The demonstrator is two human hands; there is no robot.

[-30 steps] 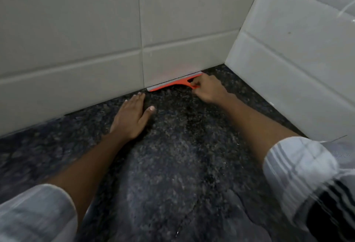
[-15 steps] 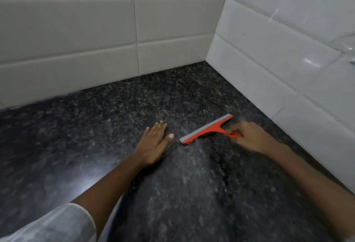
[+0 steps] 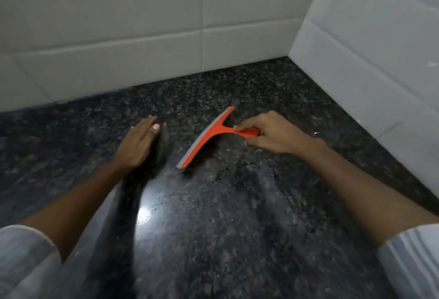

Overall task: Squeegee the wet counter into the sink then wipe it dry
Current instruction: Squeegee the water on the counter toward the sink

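The dark speckled granite counter (image 3: 237, 215) fills the lower view and shines wet where light reflects near the middle. An orange squeegee (image 3: 209, 136) with a grey rubber blade lies angled across the counter's centre, blade edge down towards the left. My right hand (image 3: 273, 136) grips its orange handle from the right. My left hand (image 3: 137, 144) rests flat on the counter, fingers together, just left of the blade and apart from it. No sink or cloth is in view.
White tiled walls meet in a corner: the back wall (image 3: 142, 37) runs along the far edge and the side wall (image 3: 368, 61) closes the right. Striped sleeves show at both lower corners.
My right hand has pulled the squeegee from the base of the back wall towards me across the counter and turned the blade more lengthwise. The left hand stayed flat beside it.
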